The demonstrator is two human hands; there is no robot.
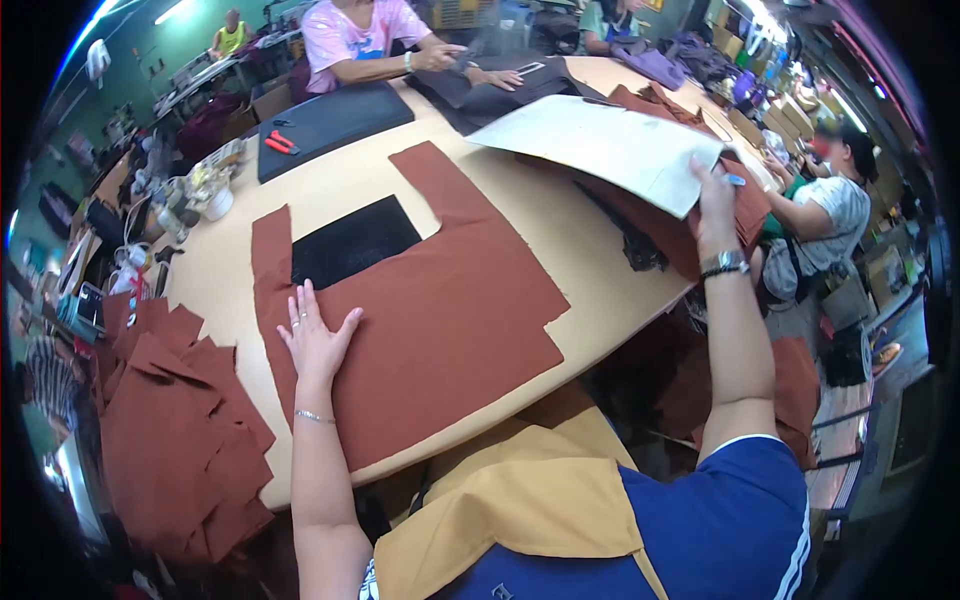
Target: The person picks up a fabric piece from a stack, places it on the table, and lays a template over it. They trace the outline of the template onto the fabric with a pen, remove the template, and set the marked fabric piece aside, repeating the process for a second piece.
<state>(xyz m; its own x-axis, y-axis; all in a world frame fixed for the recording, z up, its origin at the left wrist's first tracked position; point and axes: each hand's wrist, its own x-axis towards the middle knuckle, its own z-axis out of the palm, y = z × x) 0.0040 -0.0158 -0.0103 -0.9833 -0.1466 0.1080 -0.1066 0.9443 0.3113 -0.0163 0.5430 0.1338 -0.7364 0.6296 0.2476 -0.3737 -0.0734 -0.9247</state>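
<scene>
On brown cloth [440, 345], left hand [318, 337] splayed, released; outstretched right hand [716, 202] grasps white sheet [600, 142].

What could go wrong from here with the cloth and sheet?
The right hand grips the white sheet by one end, so it might bend or drag the cloth stack beneath. The brown cloth lies near the edge of the table with only the left hand on it, so it could shift.

Pale surface [222, 268] overlaid with brown cloth [440, 345], black square [357, 238], dark pad [345, 118], black fabric [480, 107], white pot [214, 206].
</scene>
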